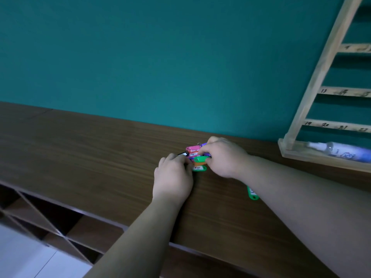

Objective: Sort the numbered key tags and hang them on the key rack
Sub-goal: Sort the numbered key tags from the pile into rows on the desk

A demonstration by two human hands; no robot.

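Observation:
A small pile of coloured key tags [194, 155] lies on the brown wooden tabletop [100, 149], with pink, orange, purple and green tags in it. My left hand [173, 177] curls over the pile's left side, fingertips on a black tag [182, 154]. My right hand [222, 157] pinches a green tag [200, 159] at the pile's right side. Below it lies a green tag marked 17 [199, 168]. Another green tag [252, 193] lies apart, half hidden under my right forearm. The wooden key rack [319, 77] with handwritten numbers stands at the right.
A teal wall [160, 57] rises behind the table. A white and blue marker pen [339, 152] lies on the rack's base board. Open wooden shelf compartments [50, 221] sit below the table's front edge, above a pale floor.

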